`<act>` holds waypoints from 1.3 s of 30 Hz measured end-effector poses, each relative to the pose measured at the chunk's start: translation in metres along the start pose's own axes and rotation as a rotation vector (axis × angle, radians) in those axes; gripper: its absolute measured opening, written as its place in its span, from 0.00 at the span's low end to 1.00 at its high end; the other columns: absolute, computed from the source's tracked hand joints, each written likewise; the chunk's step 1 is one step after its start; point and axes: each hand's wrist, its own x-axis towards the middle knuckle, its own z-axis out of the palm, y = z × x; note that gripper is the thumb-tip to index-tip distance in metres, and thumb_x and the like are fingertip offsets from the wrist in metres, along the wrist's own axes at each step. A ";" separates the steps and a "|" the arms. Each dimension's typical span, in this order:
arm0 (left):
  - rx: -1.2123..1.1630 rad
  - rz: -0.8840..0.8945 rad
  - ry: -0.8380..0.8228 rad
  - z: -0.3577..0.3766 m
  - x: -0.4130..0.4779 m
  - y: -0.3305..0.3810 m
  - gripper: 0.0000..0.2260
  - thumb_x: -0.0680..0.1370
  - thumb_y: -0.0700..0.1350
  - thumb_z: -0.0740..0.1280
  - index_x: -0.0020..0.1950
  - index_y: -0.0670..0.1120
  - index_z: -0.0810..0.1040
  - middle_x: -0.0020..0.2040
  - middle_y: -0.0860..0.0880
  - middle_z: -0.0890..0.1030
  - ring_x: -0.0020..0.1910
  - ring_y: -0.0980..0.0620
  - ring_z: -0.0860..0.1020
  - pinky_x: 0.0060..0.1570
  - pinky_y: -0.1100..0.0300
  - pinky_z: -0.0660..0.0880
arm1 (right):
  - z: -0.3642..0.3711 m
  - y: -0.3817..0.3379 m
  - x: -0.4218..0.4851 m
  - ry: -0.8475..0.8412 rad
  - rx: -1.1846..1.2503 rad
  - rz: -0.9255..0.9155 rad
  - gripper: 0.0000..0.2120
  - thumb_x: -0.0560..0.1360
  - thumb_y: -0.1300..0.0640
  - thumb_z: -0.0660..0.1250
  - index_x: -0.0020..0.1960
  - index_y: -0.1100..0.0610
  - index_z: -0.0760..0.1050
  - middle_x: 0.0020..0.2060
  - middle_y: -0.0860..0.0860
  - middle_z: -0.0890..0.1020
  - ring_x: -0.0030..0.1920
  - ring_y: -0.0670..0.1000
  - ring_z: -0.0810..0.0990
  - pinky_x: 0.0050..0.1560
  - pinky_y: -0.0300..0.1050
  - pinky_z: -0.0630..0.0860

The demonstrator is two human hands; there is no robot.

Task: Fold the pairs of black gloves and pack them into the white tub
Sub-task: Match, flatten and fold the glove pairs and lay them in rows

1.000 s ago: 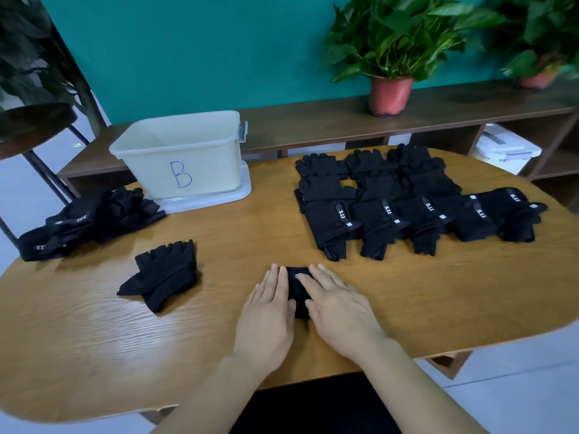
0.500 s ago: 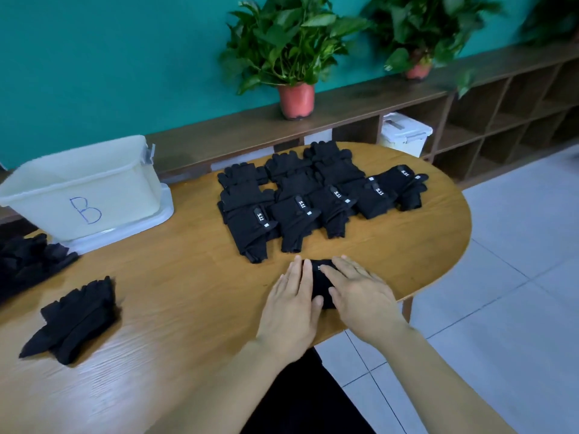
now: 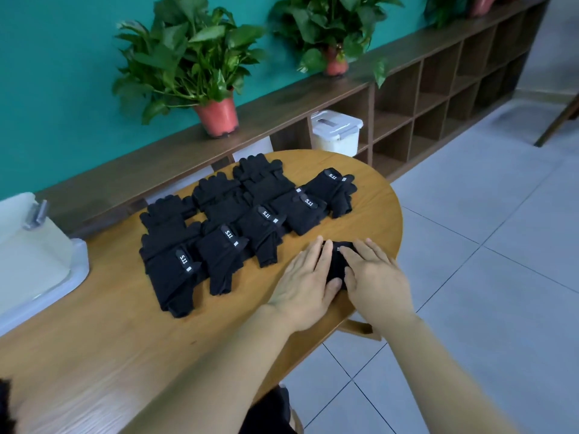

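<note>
A folded pair of black gloves (image 3: 336,263) lies near the right end of the wooden table (image 3: 109,339). My left hand (image 3: 305,285) and my right hand (image 3: 374,278) both lie flat on it with straight fingers, covering most of it. Several more black glove pairs (image 3: 238,227) are laid out in rows behind my hands, white labels showing. The white tub (image 3: 29,255) stands at the far left edge of the view, only partly seen.
A long wooden shelf (image 3: 423,89) runs along the teal wall with potted plants (image 3: 200,67) on top and a lidded white box (image 3: 336,131) in a lower bay. Grey tiled floor lies to the right of the table's rounded end.
The view has swung to the right, so the tub and the gloves at the left slid out of frame. Both hands stay flat on the folded pair.
</note>
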 end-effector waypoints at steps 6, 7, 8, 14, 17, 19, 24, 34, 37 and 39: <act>0.223 0.161 -0.012 -0.004 0.047 -0.010 0.29 0.86 0.55 0.48 0.81 0.47 0.39 0.81 0.49 0.38 0.78 0.53 0.32 0.76 0.56 0.33 | 0.001 0.002 0.015 0.132 -0.115 0.129 0.25 0.72 0.52 0.51 0.54 0.60 0.83 0.51 0.60 0.84 0.60 0.65 0.79 0.58 0.61 0.76; 0.282 0.176 0.013 -0.006 0.053 -0.010 0.29 0.86 0.54 0.48 0.81 0.47 0.40 0.81 0.49 0.38 0.78 0.51 0.31 0.76 0.55 0.32 | -0.001 0.000 0.016 0.130 -0.125 0.154 0.25 0.73 0.52 0.50 0.54 0.61 0.83 0.50 0.60 0.84 0.61 0.66 0.78 0.58 0.62 0.75; 0.321 0.179 0.055 -0.007 0.056 -0.009 0.28 0.85 0.53 0.49 0.82 0.46 0.42 0.81 0.48 0.39 0.78 0.50 0.32 0.76 0.54 0.33 | -0.001 -0.001 0.016 0.126 -0.135 0.183 0.25 0.73 0.53 0.50 0.54 0.62 0.83 0.50 0.61 0.83 0.61 0.66 0.77 0.58 0.62 0.74; 0.194 0.144 0.274 0.003 0.034 -0.005 0.24 0.82 0.52 0.51 0.73 0.44 0.72 0.71 0.48 0.75 0.71 0.50 0.71 0.67 0.55 0.72 | 0.002 -0.003 0.016 0.213 -0.130 0.233 0.25 0.77 0.52 0.50 0.61 0.63 0.78 0.58 0.64 0.80 0.65 0.66 0.73 0.63 0.62 0.65; 0.134 0.113 0.164 0.006 0.035 -0.007 0.30 0.82 0.57 0.40 0.80 0.47 0.59 0.80 0.51 0.57 0.79 0.56 0.52 0.74 0.63 0.52 | 0.004 -0.001 0.013 0.268 -0.105 0.224 0.26 0.75 0.53 0.50 0.61 0.61 0.80 0.60 0.63 0.80 0.64 0.65 0.75 0.64 0.62 0.63; 0.157 0.121 0.096 0.005 0.042 -0.009 0.34 0.78 0.59 0.32 0.82 0.48 0.48 0.81 0.52 0.46 0.77 0.59 0.39 0.73 0.66 0.36 | 0.005 0.001 0.012 0.278 -0.112 0.213 0.25 0.74 0.53 0.51 0.60 0.61 0.81 0.60 0.63 0.80 0.63 0.64 0.77 0.64 0.64 0.63; 0.347 0.167 0.110 0.005 0.060 -0.022 0.29 0.81 0.53 0.37 0.81 0.46 0.51 0.81 0.47 0.49 0.80 0.50 0.40 0.77 0.56 0.35 | 0.012 0.002 0.012 0.280 -0.178 0.227 0.22 0.76 0.54 0.53 0.61 0.60 0.80 0.61 0.62 0.79 0.62 0.64 0.76 0.64 0.68 0.62; 0.375 0.138 0.157 0.005 0.067 -0.030 0.25 0.83 0.49 0.44 0.80 0.45 0.57 0.80 0.44 0.58 0.80 0.48 0.51 0.76 0.53 0.44 | 0.020 0.000 0.027 0.245 -0.191 0.246 0.24 0.77 0.53 0.51 0.62 0.61 0.79 0.63 0.64 0.78 0.67 0.66 0.72 0.66 0.69 0.57; 0.345 0.185 0.177 0.008 0.054 -0.034 0.24 0.84 0.49 0.47 0.79 0.45 0.61 0.79 0.46 0.62 0.79 0.49 0.56 0.76 0.51 0.48 | 0.022 0.001 0.026 0.261 -0.202 0.238 0.24 0.78 0.53 0.51 0.64 0.61 0.78 0.64 0.64 0.77 0.70 0.66 0.69 0.67 0.69 0.56; 0.347 0.174 0.125 0.006 0.048 -0.034 0.25 0.83 0.50 0.44 0.79 0.46 0.60 0.79 0.48 0.61 0.80 0.51 0.53 0.76 0.51 0.45 | 0.024 0.002 0.026 0.260 -0.214 0.233 0.24 0.78 0.53 0.51 0.65 0.60 0.78 0.65 0.65 0.76 0.71 0.66 0.68 0.67 0.69 0.55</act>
